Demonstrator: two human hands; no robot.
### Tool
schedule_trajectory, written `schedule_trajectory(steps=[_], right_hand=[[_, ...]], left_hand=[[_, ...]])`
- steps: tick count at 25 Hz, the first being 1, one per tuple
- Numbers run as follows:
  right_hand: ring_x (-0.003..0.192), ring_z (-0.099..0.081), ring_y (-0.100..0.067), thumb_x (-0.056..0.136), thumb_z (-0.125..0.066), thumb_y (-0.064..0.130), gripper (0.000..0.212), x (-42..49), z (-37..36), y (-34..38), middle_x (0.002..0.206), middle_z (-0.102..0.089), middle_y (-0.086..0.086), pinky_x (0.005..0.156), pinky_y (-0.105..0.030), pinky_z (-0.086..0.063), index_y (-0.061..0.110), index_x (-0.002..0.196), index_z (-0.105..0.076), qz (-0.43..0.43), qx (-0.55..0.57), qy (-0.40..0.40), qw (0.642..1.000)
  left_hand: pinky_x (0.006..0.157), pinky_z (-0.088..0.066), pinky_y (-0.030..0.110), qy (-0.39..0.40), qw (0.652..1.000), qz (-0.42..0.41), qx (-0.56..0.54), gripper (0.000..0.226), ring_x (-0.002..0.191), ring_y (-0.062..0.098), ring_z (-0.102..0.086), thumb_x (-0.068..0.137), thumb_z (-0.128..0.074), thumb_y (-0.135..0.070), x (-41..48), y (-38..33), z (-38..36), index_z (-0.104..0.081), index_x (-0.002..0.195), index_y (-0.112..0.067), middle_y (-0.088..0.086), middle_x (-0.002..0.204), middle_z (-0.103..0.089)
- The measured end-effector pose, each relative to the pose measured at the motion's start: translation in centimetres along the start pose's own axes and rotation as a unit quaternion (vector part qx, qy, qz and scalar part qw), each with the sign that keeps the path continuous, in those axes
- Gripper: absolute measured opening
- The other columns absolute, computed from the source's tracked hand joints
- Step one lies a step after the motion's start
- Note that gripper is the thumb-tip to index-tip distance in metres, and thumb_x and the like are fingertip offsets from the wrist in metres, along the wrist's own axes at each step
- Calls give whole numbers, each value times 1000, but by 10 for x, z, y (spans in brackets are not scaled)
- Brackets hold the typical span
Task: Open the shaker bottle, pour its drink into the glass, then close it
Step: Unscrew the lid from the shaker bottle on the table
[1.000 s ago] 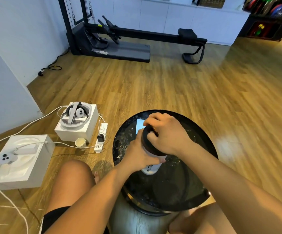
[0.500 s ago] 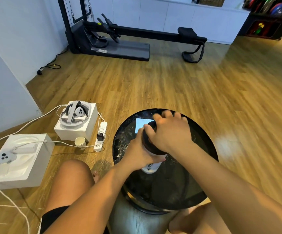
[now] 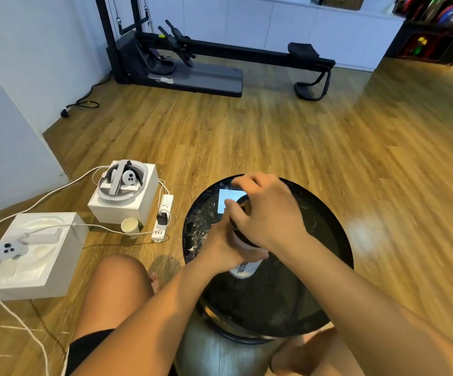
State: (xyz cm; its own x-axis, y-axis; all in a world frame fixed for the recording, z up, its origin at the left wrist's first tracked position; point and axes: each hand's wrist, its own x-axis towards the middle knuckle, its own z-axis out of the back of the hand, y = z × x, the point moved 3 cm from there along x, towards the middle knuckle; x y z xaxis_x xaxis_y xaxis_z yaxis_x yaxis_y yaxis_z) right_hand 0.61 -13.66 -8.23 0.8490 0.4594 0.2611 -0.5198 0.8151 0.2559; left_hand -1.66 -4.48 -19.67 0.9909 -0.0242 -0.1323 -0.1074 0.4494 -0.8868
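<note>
The shaker bottle [image 3: 244,268] stands upright near the middle of the round black worktop [image 3: 328,240]. Only its white lower body with dark lettering shows below the two hands. The left hand [image 3: 219,245] is wrapped around the body from the left, with the thumb across the front. The right hand [image 3: 268,213] comes down from above, its fingers curled over the dark lid [image 3: 240,234], so both hands are closed on the bottle. This looks like the opening step, and the lid seems not yet off. To do it well, the left hand should act purely as a clamp. It should press the base down against the worktop so the bottle cannot turn along with the lid. The right hand should turn from the wrist, with its fingertips spread evenly around the rim rather than bunched on one side. The bottle should stay vertical throughout, since a tilt at the moment the thread lets go could slop drink over the glossy top, which already looks speckled or wet. Once free, the lid should be lifted straight up. I cannot pick out the glass: a pale square [image 3: 228,199] lies just behind the hands, and a paper cup [image 3: 129,226] sits on the floor well to the left.
</note>
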Motion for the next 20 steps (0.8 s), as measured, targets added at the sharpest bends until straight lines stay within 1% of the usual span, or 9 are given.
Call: schedule_trajectory(steps=[2, 4, 6, 9, 11, 13, 15, 18, 20], right_hand=[[113, -50, -31, 90, -27, 65, 60, 5, -7, -13, 126, -57, -5, 90, -45, -41, 26, 127, -53, -63, -125, 88, 986], [117, -46, -28, 89, -28, 65, 59, 2, -17, -18, 131, -54, -2, 95, -46, -36, 29, 130, -51, -35, -142, 124, 981], [118, -47, -20, 83, -39, 59, 51, 2, -11, -21, 126, -57, 7, 105, -46, -28, 34, 123, -57, 28, -79, 118, 990], [112, -47, -10, 67, -46, 45, 38, 7, -1, -21, 105, -62, 18, 115, -45, -12, 36, 99, -66, 72, 63, 132, 987], [108, -48, -8, 68, -46, 42, 34, 9, -3, -17, 95, -63, 16, 114, -45, -13, 32, 92, -67, 79, 83, 120, 986], [111, -49, -11, 77, -49, 47, 34, 7, -6, -15, 99, -65, 13, 111, -49, -21, 29, 100, -68, 95, 76, 83, 989], [121, -46, -19, 85, -45, 61, 53, 6, -8, -16, 120, -58, 2, 105, -53, -30, 28, 125, -58, 82, 10, 60, 995], [119, -42, -36, 84, -25, 75, 82, 3, -14, -17, 133, -44, -17, 84, -47, -39, 21, 145, -29, -93, -187, 79, 975], [110, -46, -38, 85, -25, 74, 83, 2, -14, -11, 129, -45, -21, 70, -42, -38, 17, 146, -23, -137, -208, 114, 962]], left_hand=[[78, -57, 27, -8, 1000, 9, 25, 101, 98, 11, -66, 47, -87, -60, 1, 0, 1, -39, 131, -31, -10, 110, -67], [80, -57, 29, -17, 1000, -11, 20, 104, 101, 11, -66, 47, -91, -59, 0, 0, 2, -30, 129, -38, -11, 110, -67], [81, -55, 24, -24, 999, -31, -8, 113, 105, 8, -65, 48, -93, -56, 0, 2, 3, -22, 136, -46, -13, 113, -66], [84, -52, 16, -11, 997, -64, -32, 118, 107, -6, -62, 44, -92, -55, 1, -1, 4, -17, 136, -61, -21, 116, -64], [91, -47, 11, -27, 994, -78, -78, 118, 116, -13, -55, 42, -95, -51, 0, -2, 3, -21, 134, -61, -26, 126, -57], [92, -46, 8, -75, 989, -72, -106, 119, 119, -14, -53, 38, -97, -48, -2, 2, -5, -31, 137, -47, -28, 127, -55], [76, -47, 3, -98, 990, -35, -100, 113, 103, -13, -60, 35, -94, -53, -3, 0, -13, -39, 131, -34, -25, 111, -61], [53, -41, 3, -92, 993, 22, -75, 95, 71, -11, -58, 34, -81, -62, 1, -3, -12, -45, 114, -27, -16, 85, -62], [51, -39, 3, -86, 993, 26, -82, 90, 65, -12, -57, 36, -78, -60, 2, -3, -10, -44, 112, -27, -17, 81, -62]])
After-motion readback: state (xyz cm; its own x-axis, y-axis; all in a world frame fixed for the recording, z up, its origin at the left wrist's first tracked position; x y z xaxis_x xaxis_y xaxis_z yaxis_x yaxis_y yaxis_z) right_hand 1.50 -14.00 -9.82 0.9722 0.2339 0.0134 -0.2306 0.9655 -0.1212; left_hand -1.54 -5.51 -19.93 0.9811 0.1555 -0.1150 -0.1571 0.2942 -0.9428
